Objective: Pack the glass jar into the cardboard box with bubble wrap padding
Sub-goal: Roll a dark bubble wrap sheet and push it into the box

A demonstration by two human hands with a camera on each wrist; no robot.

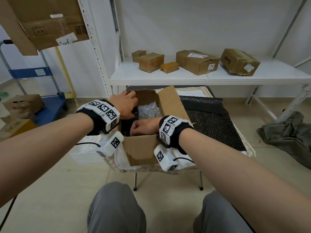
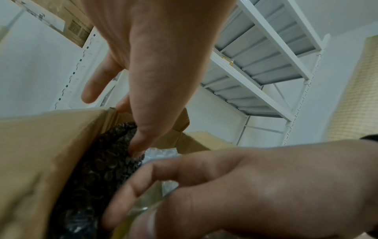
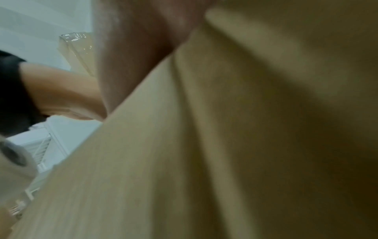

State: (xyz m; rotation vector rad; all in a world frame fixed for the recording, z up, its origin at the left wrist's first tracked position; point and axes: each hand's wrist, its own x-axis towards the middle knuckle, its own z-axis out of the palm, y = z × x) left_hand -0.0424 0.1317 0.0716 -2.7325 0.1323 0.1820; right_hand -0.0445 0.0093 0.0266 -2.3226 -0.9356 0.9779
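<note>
glass jar (image 2: pixel 151 200) sits inside the cardboard box (image 1: pixel 143 148), low against the near wall, only its clear rim showing. right hand (image 1: pixel 143 127) is curled round that rim, likely steadying it so it stays off the cardboard. left hand (image 1: pixel 125 105) is at the box's far-left corner, fingers bent down pinching the edge of the black bubble wrap (image 2: pixel 106 168) and pressing it along the left wall, probably lining that side as padding. clear bubble wrap (image 1: pixel 149 108) already lies in the box beyond the jar. more black bubble wrap sheets (image 1: pixel 212 121) lie just right of the box, so spare padding is within reach. box flaps are up. right wrist view is mostly blurred cardboard, no finger detail there.
</note>
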